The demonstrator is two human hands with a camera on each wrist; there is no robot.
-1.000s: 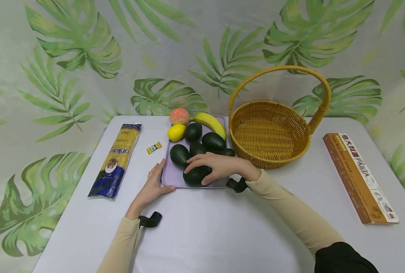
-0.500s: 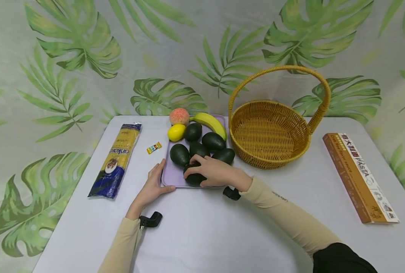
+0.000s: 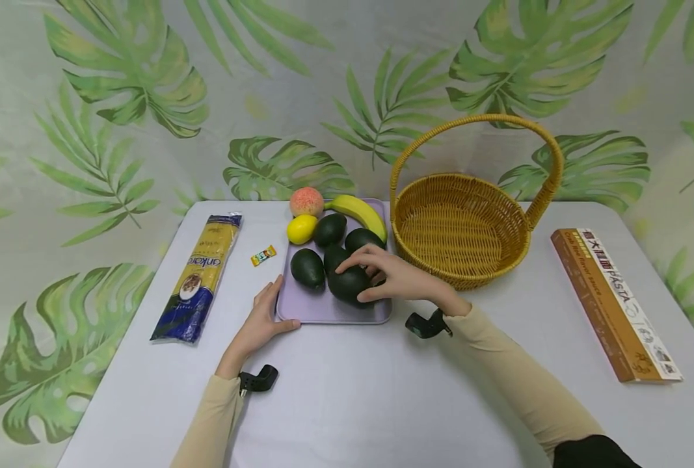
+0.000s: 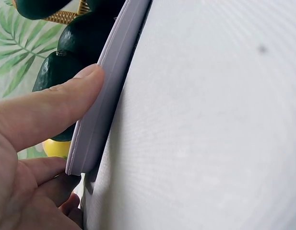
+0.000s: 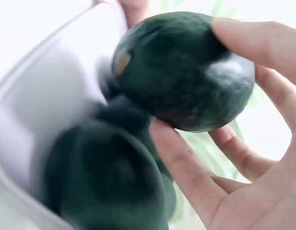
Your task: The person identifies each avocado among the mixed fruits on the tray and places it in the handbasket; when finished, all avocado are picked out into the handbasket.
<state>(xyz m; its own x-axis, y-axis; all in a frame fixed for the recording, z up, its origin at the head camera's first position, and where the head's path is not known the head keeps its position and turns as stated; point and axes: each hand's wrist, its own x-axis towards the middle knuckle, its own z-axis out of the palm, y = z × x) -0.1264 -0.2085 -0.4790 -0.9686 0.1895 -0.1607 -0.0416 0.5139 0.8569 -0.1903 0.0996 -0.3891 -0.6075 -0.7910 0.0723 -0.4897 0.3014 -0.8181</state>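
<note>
My right hand holds a dark green avocado between thumb and fingers, raised over the lilac tray. In the right wrist view other avocados lie below it, blurred. At the tray's front left corner, my left hand grips the rim; the left wrist view shows its thumb on the front side and its fingers round the corner. More avocados lie in the tray, with a lemon, a peach and a banana at its back. My right hand partly hides the tray's right side.
Right behind the tray's right side stands a wicker basket with a tall arched handle. A pasta bag and a small wrapped candy lie to the left, a long pasta box to the right.
My right hand has gripped the front avocado and moved it up and to the right, baring the tray's front floor. The left hand stays at the corner.
</note>
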